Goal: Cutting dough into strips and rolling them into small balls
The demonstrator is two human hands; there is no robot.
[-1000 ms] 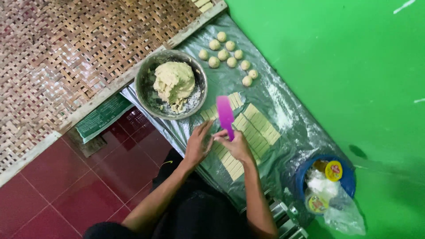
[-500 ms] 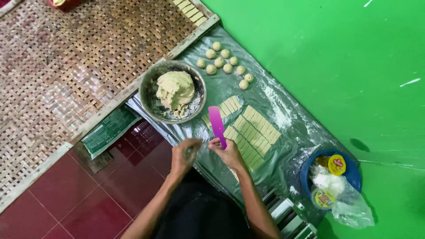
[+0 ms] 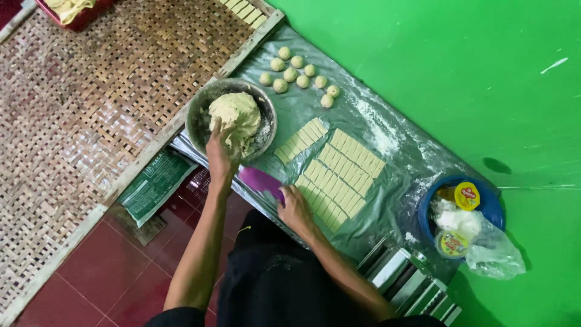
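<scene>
Green floor fills the right side, with a dusty grey plastic sheet (image 3: 399, 181) spread over it as a work surface, floured so that dough does not stick; beside it lies a woven bamboo tray (image 3: 91, 109). At the sheet's near-left edge stands a metal bowl (image 3: 200, 118) holding a dough lump (image 3: 237, 118); the left hand (image 3: 219, 154) reaches into it, fingers spread and pressed against the lump, not visibly closed round anything. The right hand (image 3: 295, 209) is clamped on a purple scraper (image 3: 260, 180), held flat and low at the sheet's near edge, just beside the rows of cut dough strips (image 3: 336, 172). Small dough balls (image 3: 299, 75) sit grouped at the far end, apart from the strips; a blue bowl (image 3: 487, 203) of packets stands at the right end, out of the way.
</scene>
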